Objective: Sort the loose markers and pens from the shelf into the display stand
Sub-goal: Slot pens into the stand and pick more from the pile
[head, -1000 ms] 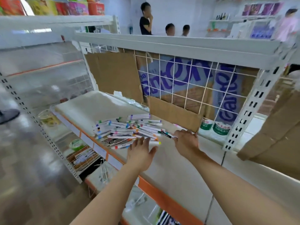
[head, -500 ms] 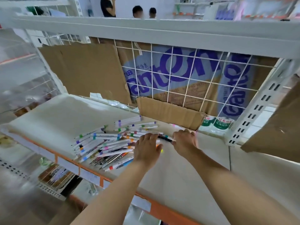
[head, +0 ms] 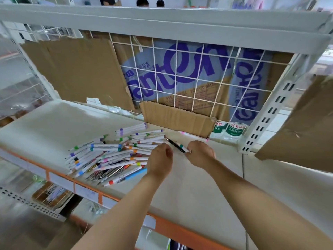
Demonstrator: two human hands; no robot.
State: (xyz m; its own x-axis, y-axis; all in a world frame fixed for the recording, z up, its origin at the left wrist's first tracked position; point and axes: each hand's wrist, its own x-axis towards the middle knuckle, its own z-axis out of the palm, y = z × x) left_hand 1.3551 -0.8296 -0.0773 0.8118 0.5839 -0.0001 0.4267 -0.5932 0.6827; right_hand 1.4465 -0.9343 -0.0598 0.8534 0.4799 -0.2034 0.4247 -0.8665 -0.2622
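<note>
A heap of loose white markers [head: 111, 156] with coloured bands and several dark pens lies on the cream shelf [head: 198, 192]. My left hand [head: 159, 164] sits on the heap's right edge, fingers curled down over the marker ends. Just to its right, my right hand [head: 200, 155] pinches a thin black pen [head: 173, 143] together with a white marker; both point up and left. No display stand is in view.
A wire grid back [head: 180, 78] backed by cardboard closes the rear, with a cardboard flap [head: 176, 118] hanging low. A pink-tipped marker [head: 183, 132] lies under it. The upper shelf [head: 162, 20] overhangs. A slotted upright [head: 266, 114] and a cardboard sheet [head: 297, 129] stand right.
The view has dropped closer to the shelf. My left hand went from flat fingers to fingers curled over the heap. My right hand has lifted the black pen slightly off the heap.
</note>
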